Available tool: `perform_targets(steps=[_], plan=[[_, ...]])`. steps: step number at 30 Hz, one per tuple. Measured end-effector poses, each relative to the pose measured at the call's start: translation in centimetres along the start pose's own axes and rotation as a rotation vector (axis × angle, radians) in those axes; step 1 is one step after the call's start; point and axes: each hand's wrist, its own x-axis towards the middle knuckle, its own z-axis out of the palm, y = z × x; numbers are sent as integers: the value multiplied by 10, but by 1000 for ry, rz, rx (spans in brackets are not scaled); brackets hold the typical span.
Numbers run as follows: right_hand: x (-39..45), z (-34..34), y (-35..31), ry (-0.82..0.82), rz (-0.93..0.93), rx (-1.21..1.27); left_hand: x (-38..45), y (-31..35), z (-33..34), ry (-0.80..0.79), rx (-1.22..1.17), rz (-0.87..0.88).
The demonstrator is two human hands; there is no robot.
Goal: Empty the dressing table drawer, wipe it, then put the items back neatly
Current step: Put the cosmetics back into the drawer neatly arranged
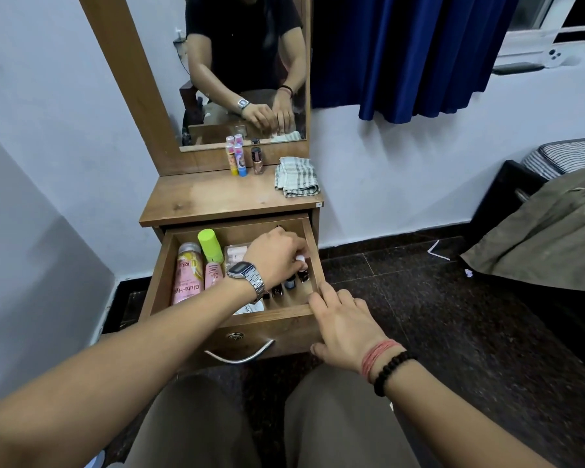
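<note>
The wooden drawer (169, 275) of the dressing table stands pulled open. Inside lie a pink lotion bottle (187, 278), a lime-green capped bottle (210, 245), a small pink tube (214, 274) and a row of small nail polish bottles (289, 283) along the right side. My left hand (277, 255), with a metal watch on its wrist, reaches into the drawer and pinches a white-capped small bottle (300, 259). My right hand (343, 324) rests on the drawer's front right corner, fingers over the rim, thumb under it.
On the table top (210, 197) stand two lip balm sticks (236, 160), a nail polish bottle (257, 160) and a folded checked cloth (296, 177). A mirror (244, 69) rises behind. A blue curtain (402, 52) hangs right. A bed with an olive cover (541, 231) is far right.
</note>
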Motion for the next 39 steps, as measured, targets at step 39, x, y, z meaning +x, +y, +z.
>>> perform_targets(steps=[39], plan=[[-1, 5, 2, 50, -12, 3, 114, -133, -54, 388, -39, -263]])
